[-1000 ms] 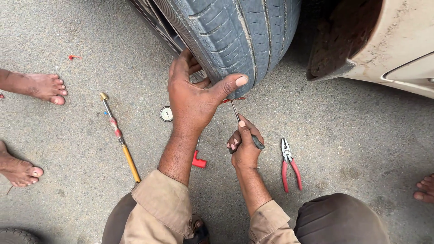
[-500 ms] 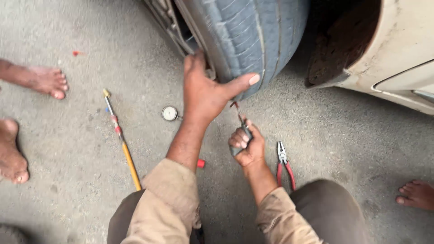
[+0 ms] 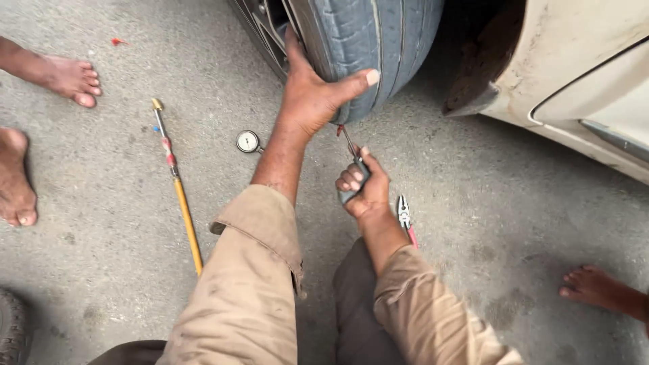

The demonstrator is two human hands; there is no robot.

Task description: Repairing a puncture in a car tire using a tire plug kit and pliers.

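A person crouches on a grey concrete floor [image 3: 473, 223], seen from above, working at the tread of a car tyre [image 3: 378, 40] that stands at the far middle of the view under a cream car body [image 3: 581, 74]. The left hand [image 3: 314, 94] is spread flat and open against the tyre, palm on the tread, thumb stretched out to the right, bracing it. The right hand [image 3: 362, 186] is closed in a fist around the dark handle of a thin metal probe tool [image 3: 350, 145], whose shaft slants up and away to meet the tread just below the left thumb, where a small red bit shows at the tip. The tyre looks heavy, stiff and grippy, its rubber ribbed with deep grooves; it would not shift under a push, so a flat palm on the tread seems the sensible hold. The tool looks light, rigid and narrow, likely to bend or slip if pushed off line, and is best gripped full-fisted on its thick handle, as now. Just to the right of the right wrist lie pliers with red handles [image 3: 405, 220], partly hidden by the forearm. To the left of the left forearm a small round dial gauge [image 3: 248, 141] lies on the floor, and further left a long yellow rod with a brass tip [image 3: 179, 189]. Bare feet of other people stand at the left edge [image 3: 71, 78] and near right corner [image 3: 595, 287].
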